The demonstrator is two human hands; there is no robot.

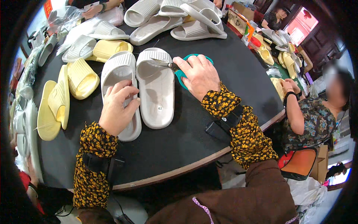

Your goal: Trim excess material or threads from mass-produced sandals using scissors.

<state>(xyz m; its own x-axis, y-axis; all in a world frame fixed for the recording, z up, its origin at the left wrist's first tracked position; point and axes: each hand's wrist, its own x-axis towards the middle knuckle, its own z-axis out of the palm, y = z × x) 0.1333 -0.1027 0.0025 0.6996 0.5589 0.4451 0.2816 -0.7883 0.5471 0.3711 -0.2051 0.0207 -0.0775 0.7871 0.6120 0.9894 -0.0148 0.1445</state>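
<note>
Side by side on the black table lie two light grey slide slippers, a left slipper [118, 66] and a right slipper [156, 95] with a round white sticker on its insole. My left hand [120, 106] is over the left slipper, its fingers bent round the inner edge below the strap. In my right hand [199, 74] is a pair of scissors [193, 56] with teal handles, fingers wrapped over them. The dark blades point left across the strap opening of the right slipper. Whether they touch it, I cannot tell.
Yellow slippers [82, 79] lie left of the grey pair. More grey slippers [158, 28] are piled at the far side of the black table [238, 67]. Plastic bags line the left side. A co-worker [313, 119] sits at the right, handling a yellow slipper [278, 86].
</note>
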